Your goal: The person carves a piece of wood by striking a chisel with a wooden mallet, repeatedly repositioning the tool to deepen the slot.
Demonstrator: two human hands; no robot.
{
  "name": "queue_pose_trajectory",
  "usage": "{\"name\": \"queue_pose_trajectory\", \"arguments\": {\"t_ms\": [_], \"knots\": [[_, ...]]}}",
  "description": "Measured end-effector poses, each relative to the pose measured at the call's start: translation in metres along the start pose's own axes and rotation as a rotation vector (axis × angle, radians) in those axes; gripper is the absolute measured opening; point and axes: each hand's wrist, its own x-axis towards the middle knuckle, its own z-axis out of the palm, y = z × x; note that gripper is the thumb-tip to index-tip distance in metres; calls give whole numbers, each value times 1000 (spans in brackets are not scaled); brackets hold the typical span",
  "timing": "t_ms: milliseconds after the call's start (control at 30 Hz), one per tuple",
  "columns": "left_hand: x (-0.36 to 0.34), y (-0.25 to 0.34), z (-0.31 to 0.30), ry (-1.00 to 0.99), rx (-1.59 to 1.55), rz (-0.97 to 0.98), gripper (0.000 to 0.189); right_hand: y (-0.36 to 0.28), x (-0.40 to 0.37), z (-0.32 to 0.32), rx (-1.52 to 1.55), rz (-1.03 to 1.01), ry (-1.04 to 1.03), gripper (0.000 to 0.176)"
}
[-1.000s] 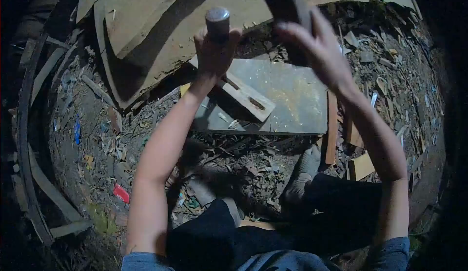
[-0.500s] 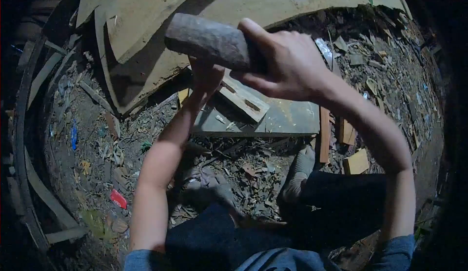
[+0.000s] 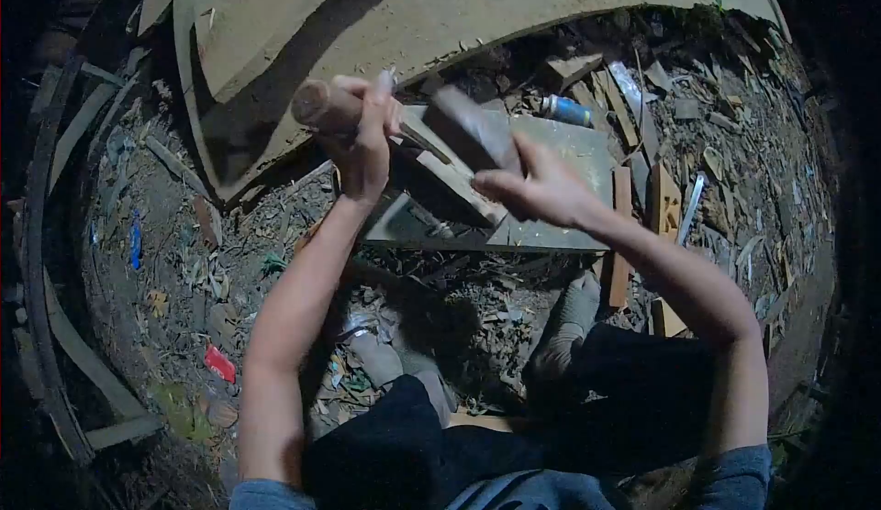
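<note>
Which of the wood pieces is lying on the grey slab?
The pale wooden bar, diagonal on the grey flat slab, under the wooden-handled chisel in the left hand and the wooden mallet in the right hand; other offcuts lie on the ground.

Short blue-grey sleeves, left sleeve [image 3: 266, 494] and right sleeve [image 3: 739, 478], cover the upper arms only. Forearms bare. Left hand [image 3: 362, 148] and right hand [image 3: 537, 189] bare. Same blue-grey shirt front [image 3: 541, 493] at near edge. Dark trousers [image 3: 633, 391]. Grey, dusty left shoe [image 3: 395, 363] and right shoe [image 3: 569, 327].
</note>
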Motion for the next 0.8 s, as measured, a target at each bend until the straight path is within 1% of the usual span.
{"name": "queue_pose_trajectory", "arguments": {"t_ms": [33,67,100,133,167,200,233,267,300,367,400,433,533,600,700,767,800], "knots": [[2,0,2,3,2,-5,20,9,-4,7,-77,117,-61,78],[6,0,2,81,-14,5,21,23,-3,15,-193,173,-101,81],[11,2,1,159,-25,15,22,28,-4,17,-186,172,-117,81],[17,5,0,222,-61,-19,26,32,-6,20,-259,138,-115,80],[25,6,-4,223,-47,-29,26,36,-6,21,-329,107,-108,80],[33,8,-10,266,-83,-24,27,38,-6,21,-353,83,-101,76],[39,11,-14,309,-120,-20,28,39,-6,20,-341,92,-108,76],[46,16,-17,307,-86,-64,31,38,-5,17,-324,92,-117,75],[52,18,-18,307,-81,-67,31,37,-4,14,-309,89,-127,74],[64,17,-19,218,-23,-22,34,36,-3,13,-298,93,-136,74],[69,14,-17,214,14,8,37,37,-3,13,-291,99,-138,74],[74,11,-16,209,20,5,37,37,-4,14,-283,100,-138,74],[81,6,-14,31,-15,-67,32,40,-5,14,-269,74,-86,73],[83,2,-8,-5,23,-46,30,41,-4,14,-264,44,-105,71],[77,-1,2,-58,49,-12,26,37,-5,12,-281,71,-126,70],[73,-2,5,-77,230,-19,24,37,-5,13,-276,77,-127,70],[72,-3,6,-84,225,-23,25,38,-5,13,-271,83,-127,69]]}}
